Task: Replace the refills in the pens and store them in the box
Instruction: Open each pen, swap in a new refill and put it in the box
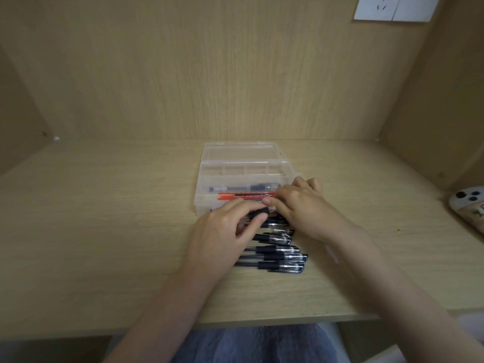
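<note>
A clear plastic box (209, 179) lies open on the wooden desk, its lid folded back. Inside lie a black pen (246, 188) and several red refills (243, 196). Just in front of the box, both hands hold one black pen (262, 213): my left hand (222, 231) grips its black grip end, and my right hand (303, 205) pinches its clear barrel end. Several more black pens (275, 255) lie in a row on the desk below the hands, some partly hidden by them.
A phone in a patterned case (468, 205) lies at the desk's right edge. Wooden walls close in the desk at the back and both sides. A white wall socket (392, 7) sits at top right. The desk's front edge (157, 327) runs above my lap.
</note>
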Demonstrator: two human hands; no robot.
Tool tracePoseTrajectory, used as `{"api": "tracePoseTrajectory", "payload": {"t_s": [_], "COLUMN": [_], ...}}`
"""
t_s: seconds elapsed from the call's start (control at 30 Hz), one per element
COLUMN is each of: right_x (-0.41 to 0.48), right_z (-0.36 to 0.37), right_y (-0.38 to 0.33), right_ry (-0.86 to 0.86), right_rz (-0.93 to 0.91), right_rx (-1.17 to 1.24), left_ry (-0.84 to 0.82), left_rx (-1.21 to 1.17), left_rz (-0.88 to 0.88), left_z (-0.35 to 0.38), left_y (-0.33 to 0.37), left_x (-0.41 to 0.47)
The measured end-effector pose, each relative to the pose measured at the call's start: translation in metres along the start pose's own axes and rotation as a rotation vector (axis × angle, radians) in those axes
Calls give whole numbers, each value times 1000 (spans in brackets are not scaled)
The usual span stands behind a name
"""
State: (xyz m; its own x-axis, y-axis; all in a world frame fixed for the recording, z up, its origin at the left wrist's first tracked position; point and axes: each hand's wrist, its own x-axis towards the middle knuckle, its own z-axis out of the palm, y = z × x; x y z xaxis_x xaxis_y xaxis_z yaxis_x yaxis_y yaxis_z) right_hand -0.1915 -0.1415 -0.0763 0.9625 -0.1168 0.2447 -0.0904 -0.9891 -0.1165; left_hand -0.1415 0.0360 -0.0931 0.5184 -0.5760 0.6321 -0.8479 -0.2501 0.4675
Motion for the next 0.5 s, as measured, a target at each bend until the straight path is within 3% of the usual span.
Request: {"api": "tracePoseTrajectory", "payload": {"t_s": [0.2,0.5], "right_x": [-1,3], "right_z": [2,-5], "right_y": [2,2], "right_ry": [-27,-95], "right_rz": [5,82], "right_rx": [-31,148], "left_ry": [-3,-15], "left_rx": [-2,18], "left_rz": [-9,-25], "left_z": [1,0], "left_y": [-1,1], "left_x": [0,0]}}
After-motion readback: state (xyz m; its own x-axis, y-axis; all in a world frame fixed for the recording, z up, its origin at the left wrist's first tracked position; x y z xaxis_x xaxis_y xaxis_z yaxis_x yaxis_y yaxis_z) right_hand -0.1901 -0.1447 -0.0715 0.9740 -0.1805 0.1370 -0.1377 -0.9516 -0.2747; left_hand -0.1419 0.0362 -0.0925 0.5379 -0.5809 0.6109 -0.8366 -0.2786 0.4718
